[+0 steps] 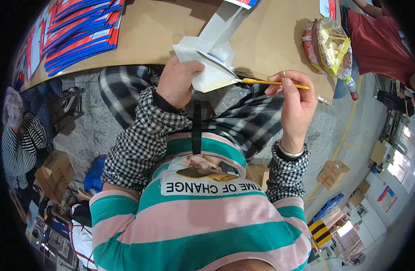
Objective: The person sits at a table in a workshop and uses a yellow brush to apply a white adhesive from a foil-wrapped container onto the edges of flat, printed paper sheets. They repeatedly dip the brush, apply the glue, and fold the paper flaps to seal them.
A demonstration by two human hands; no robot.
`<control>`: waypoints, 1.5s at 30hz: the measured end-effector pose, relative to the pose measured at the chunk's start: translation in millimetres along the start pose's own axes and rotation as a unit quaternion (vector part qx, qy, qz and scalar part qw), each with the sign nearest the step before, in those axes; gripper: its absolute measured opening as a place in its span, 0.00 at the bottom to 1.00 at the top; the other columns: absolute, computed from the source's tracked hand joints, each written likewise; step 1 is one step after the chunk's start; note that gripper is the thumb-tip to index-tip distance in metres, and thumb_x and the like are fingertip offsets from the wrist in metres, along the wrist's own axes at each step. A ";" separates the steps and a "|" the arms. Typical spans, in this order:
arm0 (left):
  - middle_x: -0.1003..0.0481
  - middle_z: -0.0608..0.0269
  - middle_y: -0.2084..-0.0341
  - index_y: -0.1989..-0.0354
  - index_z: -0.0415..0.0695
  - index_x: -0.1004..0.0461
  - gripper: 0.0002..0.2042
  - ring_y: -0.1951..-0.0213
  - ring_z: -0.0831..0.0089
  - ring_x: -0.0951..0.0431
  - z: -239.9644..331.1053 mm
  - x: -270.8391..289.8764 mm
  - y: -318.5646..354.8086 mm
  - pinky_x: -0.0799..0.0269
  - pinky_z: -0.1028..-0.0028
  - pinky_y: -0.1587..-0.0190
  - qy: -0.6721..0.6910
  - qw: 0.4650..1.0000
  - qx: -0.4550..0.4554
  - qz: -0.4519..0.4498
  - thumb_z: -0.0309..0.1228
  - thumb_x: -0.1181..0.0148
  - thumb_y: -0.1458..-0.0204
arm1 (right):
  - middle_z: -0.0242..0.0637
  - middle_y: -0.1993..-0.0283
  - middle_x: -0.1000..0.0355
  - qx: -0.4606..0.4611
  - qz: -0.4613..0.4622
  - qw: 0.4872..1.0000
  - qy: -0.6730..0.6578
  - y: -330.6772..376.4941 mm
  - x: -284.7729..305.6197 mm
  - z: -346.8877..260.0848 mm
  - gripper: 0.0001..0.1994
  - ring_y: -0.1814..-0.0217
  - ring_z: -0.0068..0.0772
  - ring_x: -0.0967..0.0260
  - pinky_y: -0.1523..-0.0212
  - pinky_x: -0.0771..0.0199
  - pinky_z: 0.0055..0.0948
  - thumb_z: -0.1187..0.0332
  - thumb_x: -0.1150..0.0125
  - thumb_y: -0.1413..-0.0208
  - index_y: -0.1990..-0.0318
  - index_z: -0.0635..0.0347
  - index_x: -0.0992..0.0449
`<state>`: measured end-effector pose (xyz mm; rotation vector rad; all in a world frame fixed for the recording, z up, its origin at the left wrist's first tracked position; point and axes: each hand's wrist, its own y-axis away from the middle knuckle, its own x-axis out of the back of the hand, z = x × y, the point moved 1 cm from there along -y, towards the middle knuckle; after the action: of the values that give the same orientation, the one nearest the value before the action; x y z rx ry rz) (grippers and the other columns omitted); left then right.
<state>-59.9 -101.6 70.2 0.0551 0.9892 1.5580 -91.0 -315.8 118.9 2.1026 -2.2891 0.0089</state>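
Note:
My left hand [176, 83] grips the near left end of a folded white card sheet [211, 76], thumb on top. The sheet's long strip runs away from me over the table, and its near flap juts past the table edge. In my right hand [294, 97], pinched between thumb and fingers, is a slim yellow-handled brush [275, 82]. The brush points left, and its pale tip meets the right corner of the flap. Whether anything wet is on the tip is too small to tell.
A brown cardboard-covered table [148, 36] spans the top. Stacks of red, white and blue printed card pieces [83, 34] lie at its left. At its right edge stands a plastic-lined tub [327, 47] with yellowish contents. People sit or stand at both sides; cardboard boxes [332, 175] rest on the floor.

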 end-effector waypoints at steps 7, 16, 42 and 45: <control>0.28 0.48 0.61 0.55 0.29 0.36 0.16 0.59 0.58 0.24 1.0 -4.9 0.3 0.26 0.64 0.56 0.009 1.000 0.004 -0.014 0.18 0.53 0.55 | 0.43 0.65 0.27 0.017 0.020 0.999 -0.026 -2.9 9.9 -6.8 0.06 0.70 0.27 0.30 0.68 0.29 0.23 0.75 0.51 0.42 0.58 0.67 0.32; 0.28 0.53 0.58 0.50 0.32 0.36 0.21 0.56 0.62 0.25 -9.6 10.6 -9.2 0.29 0.68 0.52 0.016 0.994 -0.019 -0.111 0.23 0.48 0.54 | 0.43 0.65 0.27 0.004 0.007 1.000 -0.005 -0.8 9.7 -3.4 0.07 0.70 0.26 0.30 0.68 0.29 0.23 0.75 0.51 0.41 0.58 0.67 0.32; 0.28 0.51 0.59 0.51 0.30 0.37 0.21 0.58 0.63 0.24 -11.8 7.6 -6.8 0.28 0.69 0.54 0.044 0.988 -0.056 -0.137 0.21 0.54 0.57 | 0.45 0.62 0.27 0.014 -0.055 0.998 0.011 6.3 -10.8 -26.4 0.07 0.67 0.28 0.29 0.65 0.26 0.24 0.76 0.50 0.43 0.58 0.68 0.32; 0.27 0.52 0.60 0.51 0.30 0.36 0.20 0.58 0.64 0.24 -11.2 4.6 -2.7 0.28 0.69 0.54 0.053 0.986 -0.065 -0.142 0.21 0.53 0.56 | 0.44 0.63 0.27 -0.008 -0.069 0.998 0.010 12.2 -16.4 -23.7 0.07 0.68 0.28 0.28 0.65 0.27 0.24 0.77 0.50 0.43 0.58 0.68 0.32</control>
<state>-65.2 -104.1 59.3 -0.2531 0.9304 1.3678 -101.3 -297.8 142.4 2.2357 -2.1214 0.0075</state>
